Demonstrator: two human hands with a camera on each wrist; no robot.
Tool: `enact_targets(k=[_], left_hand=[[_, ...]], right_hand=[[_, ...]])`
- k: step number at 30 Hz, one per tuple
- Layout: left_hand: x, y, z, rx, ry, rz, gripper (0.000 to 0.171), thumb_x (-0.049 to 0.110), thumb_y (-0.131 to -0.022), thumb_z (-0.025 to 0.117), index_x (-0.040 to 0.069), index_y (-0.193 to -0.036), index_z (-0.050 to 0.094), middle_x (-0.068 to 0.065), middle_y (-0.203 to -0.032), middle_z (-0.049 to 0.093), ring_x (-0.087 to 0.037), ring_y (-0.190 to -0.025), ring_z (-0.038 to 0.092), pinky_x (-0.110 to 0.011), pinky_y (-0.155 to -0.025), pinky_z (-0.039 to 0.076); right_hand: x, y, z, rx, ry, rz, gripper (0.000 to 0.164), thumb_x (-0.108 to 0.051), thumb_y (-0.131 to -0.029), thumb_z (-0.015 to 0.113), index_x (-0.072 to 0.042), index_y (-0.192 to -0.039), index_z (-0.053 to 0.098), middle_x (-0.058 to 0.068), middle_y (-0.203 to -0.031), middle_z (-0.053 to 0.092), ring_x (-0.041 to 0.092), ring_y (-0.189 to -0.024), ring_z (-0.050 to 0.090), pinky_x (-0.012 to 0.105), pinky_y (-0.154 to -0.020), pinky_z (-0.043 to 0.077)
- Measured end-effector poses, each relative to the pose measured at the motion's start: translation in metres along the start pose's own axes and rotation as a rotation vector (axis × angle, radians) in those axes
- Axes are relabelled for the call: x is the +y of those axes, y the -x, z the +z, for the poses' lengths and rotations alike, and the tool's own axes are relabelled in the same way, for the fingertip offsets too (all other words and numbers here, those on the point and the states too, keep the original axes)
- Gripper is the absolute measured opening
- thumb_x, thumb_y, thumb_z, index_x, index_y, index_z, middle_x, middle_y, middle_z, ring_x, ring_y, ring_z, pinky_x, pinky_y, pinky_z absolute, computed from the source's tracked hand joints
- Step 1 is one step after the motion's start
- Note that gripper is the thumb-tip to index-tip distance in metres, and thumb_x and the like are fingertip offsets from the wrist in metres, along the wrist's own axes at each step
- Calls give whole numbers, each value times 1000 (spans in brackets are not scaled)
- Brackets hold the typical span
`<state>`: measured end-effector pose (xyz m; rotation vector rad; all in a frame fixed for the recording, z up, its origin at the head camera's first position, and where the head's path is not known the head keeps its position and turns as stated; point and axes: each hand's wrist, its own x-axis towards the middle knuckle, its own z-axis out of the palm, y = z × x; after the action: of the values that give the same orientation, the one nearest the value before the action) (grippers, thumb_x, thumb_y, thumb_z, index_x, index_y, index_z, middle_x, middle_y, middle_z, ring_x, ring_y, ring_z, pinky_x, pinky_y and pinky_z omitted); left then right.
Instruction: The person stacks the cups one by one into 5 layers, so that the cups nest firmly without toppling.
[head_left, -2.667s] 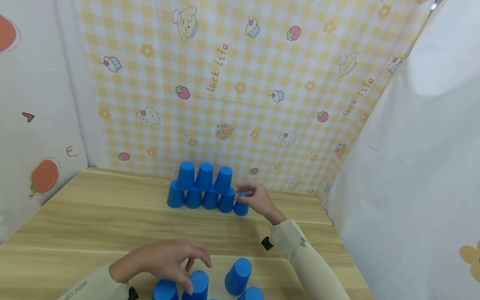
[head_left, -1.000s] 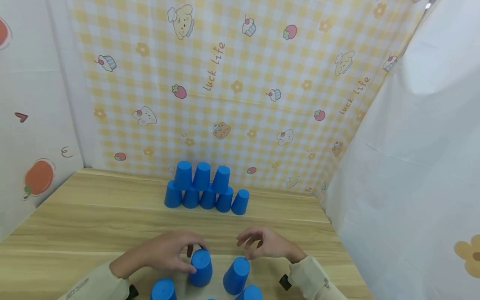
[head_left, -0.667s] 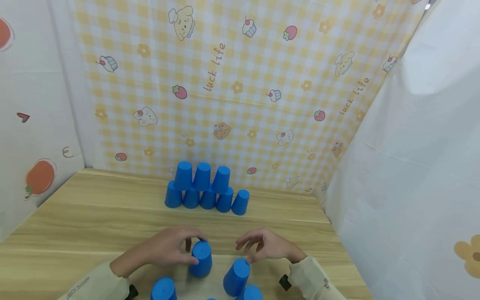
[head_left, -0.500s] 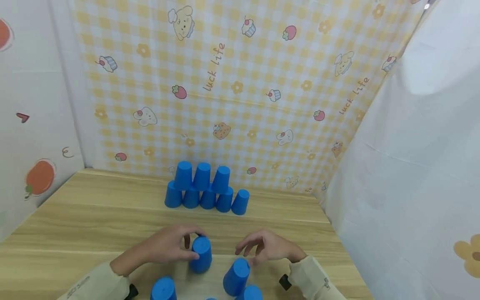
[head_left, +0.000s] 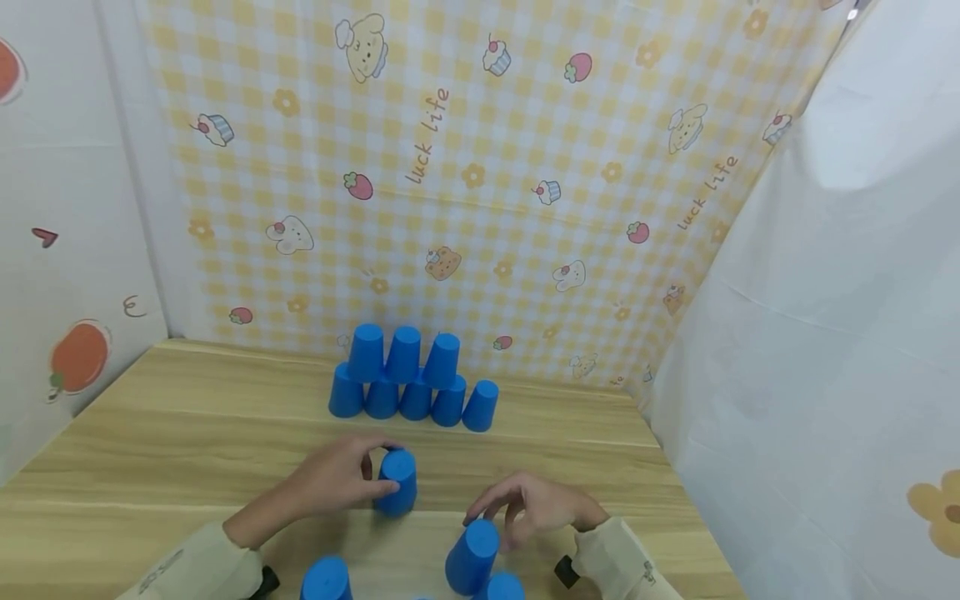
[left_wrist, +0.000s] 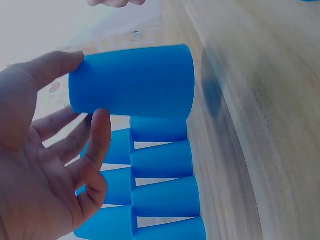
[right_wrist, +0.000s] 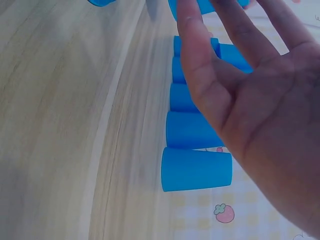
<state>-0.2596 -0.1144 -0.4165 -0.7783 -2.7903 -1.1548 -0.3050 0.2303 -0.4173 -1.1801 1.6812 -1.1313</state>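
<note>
Blue cup (head_left: 405,485), long axis upright, sits pinched in my left grip (head_left: 337,478) in front of the stacked cups (head_left: 403,357), while my right grip (head_left: 538,505) straddles a second cup (head_left: 471,562), whether clenched I cannot tell.

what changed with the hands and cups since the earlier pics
The left hand took hold of a blue cup and carried it forward, toward the eight-cup stack. The right hand drew back from the stack's right end to a front cup; its grip is unclear. The stack stayed as it was.
</note>
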Motion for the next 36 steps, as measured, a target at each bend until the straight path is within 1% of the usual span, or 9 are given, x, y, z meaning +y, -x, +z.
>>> enact_targets(k=[7,12,15,20,22,27,30,33,36], left_hand=[[4,-4,0,116,-3,-85,50,41,-85,78,16,-126,66,8,-78,57,-7,-61,51,-25,-51,44],[4,-9,2,211,-19,-151,47,36,-83,80,17,-124,67,7,-88,61,-9,-67,52,-26,-54,45],[2,-13,3,237,-24,-166,45,35,-83,80,16,-122,68,6,-94,64,-9,-67,53,-27,-55,46],[-2,-18,4,240,-32,-198,44,35,-84,80,16,-121,68,4,-96,65,-11,-67,52,-29,-56,45],[-4,-19,5,237,-32,-207,44,35,-84,80,16,-121,68,3,-96,65,-12,-68,52,-30,-56,45],[-7,-23,7,226,-34,-229,44,34,-83,80,14,-121,67,0,-101,66,-13,-68,52,-30,-55,44],[-7,-24,7,225,-35,-234,44,32,-83,80,14,-121,68,-2,-105,68,-13,-68,53,-30,-54,44],[-6,-26,7,223,-42,-238,45,33,-83,80,14,-121,68,-3,-106,68,-13,-67,53,-30,-54,43],[-6,-27,8,222,-58,-233,44,33,-83,80,13,-121,68,-4,-109,69,-13,-71,57,-29,-56,46]], right_hand=[[2,-1,1,-7,-8,-22,46,15,-83,65,15,-127,54,30,-130,57,23,-116,62,47,-77,58],[5,-1,2,-8,-35,-29,45,14,-84,65,15,-127,53,34,-128,56,27,-115,62,49,-76,58],[6,-1,2,8,-25,-35,44,12,-85,66,13,-127,53,33,-126,57,27,-113,63,49,-74,59],[6,-1,2,48,-9,-47,43,14,-83,66,13,-125,55,32,-123,59,30,-111,64,45,-74,59],[6,-1,2,67,-12,-39,42,10,-84,67,12,-125,56,30,-123,60,29,-111,64,42,-74,59],[5,1,1,154,0,2,42,-5,-86,72,6,-125,60,13,-120,68,19,-107,65,30,-71,58],[5,1,0,210,19,23,42,-7,-86,74,2,-125,62,8,-117,69,18,-103,66,25,-66,56],[4,1,-1,268,47,42,41,-8,-85,75,0,-124,64,8,-116,70,19,-102,66,24,-65,56],[2,1,-2,336,90,83,40,-12,-85,76,-6,-124,65,4,-117,70,19,-104,66,27,-71,56]])
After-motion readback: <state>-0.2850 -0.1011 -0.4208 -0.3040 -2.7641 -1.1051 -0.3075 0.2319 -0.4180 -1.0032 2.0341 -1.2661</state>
